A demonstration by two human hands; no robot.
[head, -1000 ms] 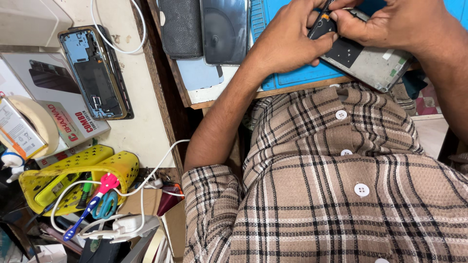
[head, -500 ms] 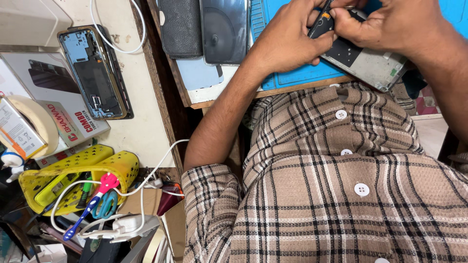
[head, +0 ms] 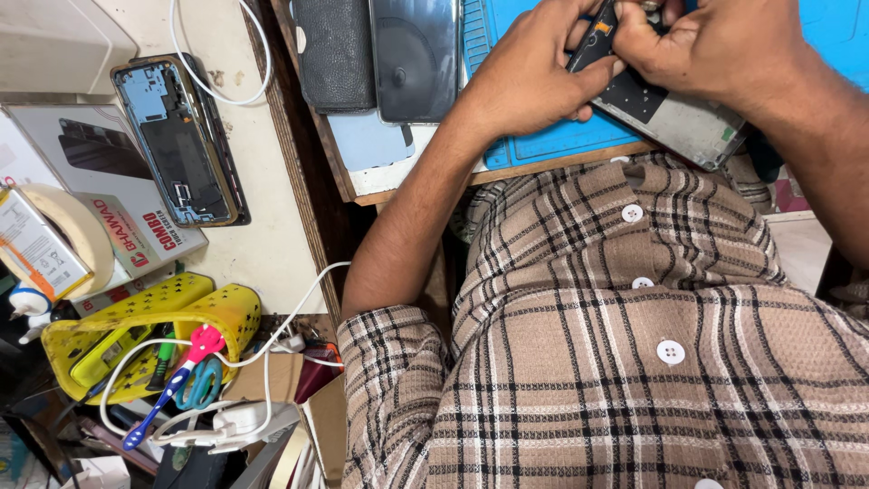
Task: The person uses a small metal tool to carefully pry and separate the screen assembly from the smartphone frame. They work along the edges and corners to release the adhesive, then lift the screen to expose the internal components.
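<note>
Crowding the top edge of the view, both hands work an opened phone (head: 674, 113) that lies tilted on a blue mat (head: 552, 140) at the near rim of the wooden surface (head: 398, 181), with little free room around it. Left hand (head: 534, 77) is curled onto the phone's upper end; right hand (head: 715, 45) is pinched closed on a small part there, too hidden to identify. A stripped phone frame (head: 176, 140) lies well apart on the pale side surface. Compared with the earlier frames, almost nothing has shifted.
</note>
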